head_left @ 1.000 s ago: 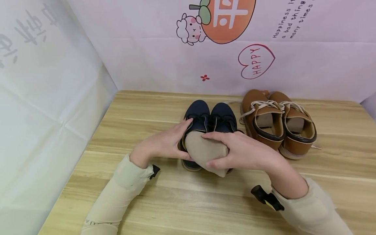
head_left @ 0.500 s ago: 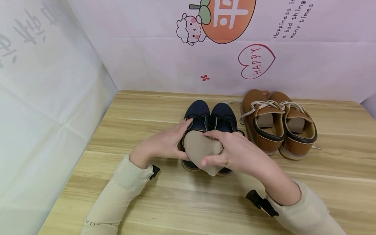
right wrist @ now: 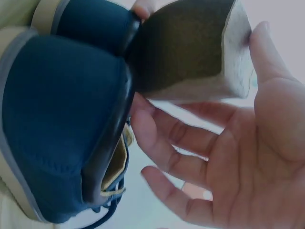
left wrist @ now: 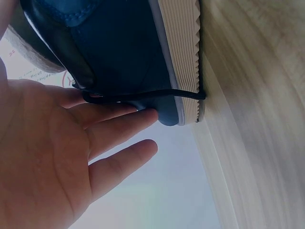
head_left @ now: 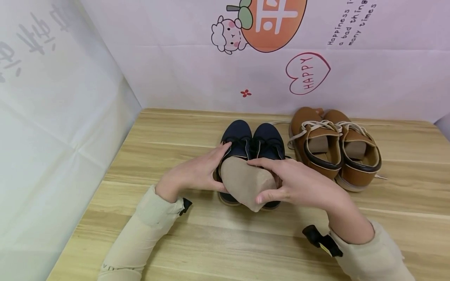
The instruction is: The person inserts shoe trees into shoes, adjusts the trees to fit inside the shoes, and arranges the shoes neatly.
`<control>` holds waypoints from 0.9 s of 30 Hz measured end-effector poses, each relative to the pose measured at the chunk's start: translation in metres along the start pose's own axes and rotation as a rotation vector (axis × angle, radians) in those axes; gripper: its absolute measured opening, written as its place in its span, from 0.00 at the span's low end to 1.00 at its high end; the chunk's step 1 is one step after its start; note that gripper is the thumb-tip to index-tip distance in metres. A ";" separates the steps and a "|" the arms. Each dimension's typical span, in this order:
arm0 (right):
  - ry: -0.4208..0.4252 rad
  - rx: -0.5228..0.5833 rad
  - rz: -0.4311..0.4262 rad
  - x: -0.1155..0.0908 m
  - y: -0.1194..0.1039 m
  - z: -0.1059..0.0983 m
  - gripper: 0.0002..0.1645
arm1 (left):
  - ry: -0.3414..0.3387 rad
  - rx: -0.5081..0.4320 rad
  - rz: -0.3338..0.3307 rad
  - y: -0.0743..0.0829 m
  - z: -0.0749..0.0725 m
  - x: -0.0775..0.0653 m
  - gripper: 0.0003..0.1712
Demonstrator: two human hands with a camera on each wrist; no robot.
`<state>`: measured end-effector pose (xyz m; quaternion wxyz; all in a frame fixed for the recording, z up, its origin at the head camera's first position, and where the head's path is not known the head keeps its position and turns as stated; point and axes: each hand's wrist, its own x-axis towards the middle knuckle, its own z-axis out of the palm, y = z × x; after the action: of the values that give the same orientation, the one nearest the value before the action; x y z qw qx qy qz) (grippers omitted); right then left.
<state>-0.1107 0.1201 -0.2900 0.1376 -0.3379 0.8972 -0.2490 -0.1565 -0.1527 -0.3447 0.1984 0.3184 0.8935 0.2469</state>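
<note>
A taupe, block-like shoe insert (head_left: 240, 179) sticks up at the opening of the left navy shoe (head_left: 237, 130). My right hand (head_left: 299, 181) pinches its free end; in the right wrist view the thumb presses the insert's pale end face (right wrist: 238, 52) and the fingers are bent beneath. On the shoe's left side, my left hand (head_left: 197, 169) spans the opening, index finger by the laces and thumb near the heel. Its other fingers stretch along the shoe's side in the left wrist view, beside a black lace (left wrist: 143, 97). The right navy shoe (head_left: 268, 134) stands alongside, partly hidden by the right hand.
To the right stand two brown shoes (head_left: 355, 171) with cream laces and taupe inserts (head_left: 355, 148) inside. Behind the wooden table (head_left: 228, 242) hangs a white printed sheet (head_left: 183, 78). Another white sheet (head_left: 70, 156) borders the left edge.
My right hand shifts left with the insert's free end, then back right, its thumb moving on the end face. The left hand and the shoes stay in place.
</note>
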 end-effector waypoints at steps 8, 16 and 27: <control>0.113 -0.080 -0.111 0.007 0.006 0.009 0.55 | -0.003 -0.002 -0.001 -0.001 0.000 -0.001 0.71; 0.098 0.050 -0.060 0.015 0.004 0.015 0.57 | 0.011 -0.017 0.032 -0.002 0.000 0.001 0.70; 0.088 0.167 0.018 0.023 0.002 0.022 0.61 | 0.016 0.014 0.030 -0.001 -0.002 0.000 0.70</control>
<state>-0.1191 0.0981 -0.3112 0.1278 -0.3060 0.8815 -0.3361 -0.1579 -0.1542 -0.3435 0.1853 0.3313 0.8918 0.2464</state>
